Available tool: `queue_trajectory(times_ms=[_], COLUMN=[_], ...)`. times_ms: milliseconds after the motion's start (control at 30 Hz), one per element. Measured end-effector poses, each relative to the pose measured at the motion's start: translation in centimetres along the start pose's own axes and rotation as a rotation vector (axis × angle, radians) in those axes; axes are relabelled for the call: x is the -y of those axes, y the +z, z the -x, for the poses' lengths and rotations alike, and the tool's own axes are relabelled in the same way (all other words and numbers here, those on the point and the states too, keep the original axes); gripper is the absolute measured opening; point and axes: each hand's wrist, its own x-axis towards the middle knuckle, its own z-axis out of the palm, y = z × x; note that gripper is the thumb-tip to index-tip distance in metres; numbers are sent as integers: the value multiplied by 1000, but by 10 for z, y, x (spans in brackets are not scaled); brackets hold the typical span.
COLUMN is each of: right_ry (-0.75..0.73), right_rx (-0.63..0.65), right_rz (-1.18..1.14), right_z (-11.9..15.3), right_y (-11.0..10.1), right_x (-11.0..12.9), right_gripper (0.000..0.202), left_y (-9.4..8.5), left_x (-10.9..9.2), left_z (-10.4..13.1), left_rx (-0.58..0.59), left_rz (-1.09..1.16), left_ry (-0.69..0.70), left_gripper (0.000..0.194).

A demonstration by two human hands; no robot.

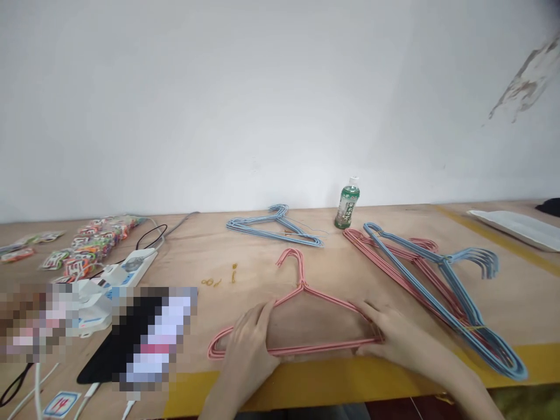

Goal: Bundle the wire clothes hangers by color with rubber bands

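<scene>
A small stack of pink wire hangers [324,349] lies on the table before me, hooks pointing away. My left hand [249,338] is closed over its left side, across the sloping arm and the bottom bar. Around the right corner, the fingers and thumb of my right hand [391,335] are closed on the same hangers. A thin yellowish band seems to show by the right fingertips, though it is too small to be sure. Beyond the left hand lie several small yellow rubber bands [234,274].
Blue hangers [455,291] lie across more pink hangers [385,268] at right. Another blue stack [271,230] sits near the wall, beside a green-labelled bottle [347,204]. At left are a power strip [135,268], small colourful packets [94,245], cables and a blurred phone-like device [140,338].
</scene>
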Motion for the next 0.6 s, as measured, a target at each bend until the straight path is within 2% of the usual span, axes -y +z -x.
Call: queue_trajectory(times_ms=[167, 300, 433, 500, 533, 600], right_ry=[8, 2, -18, -2, 5, 7], right_rx=[34, 20, 11, 10, 7, -1], right_rz=[34, 33, 23, 20, 16, 1], right_z=[-6, -6, -3, -2, -2, -1], right_y=[13, 13, 12, 12, 12, 12], right_x=[-3, -8, -10, -9, -8, -7], right_gripper=[82, 71, 71, 73, 73, 73], left_y=[-5, -3, -4, -11, -16, -29], left_x=[-2, -6, -1, 11, 21, 47], left_z=[-9, -13, -12, -15, -19, -31], left_rx=[229, 275, 301, 298, 282, 158], left_rz=[32, 99, 170, 201, 198, 125], left_ry=[-96, -83, -51, 4, 46, 34], left_gripper=[91, 98, 100, 87, 74, 40])
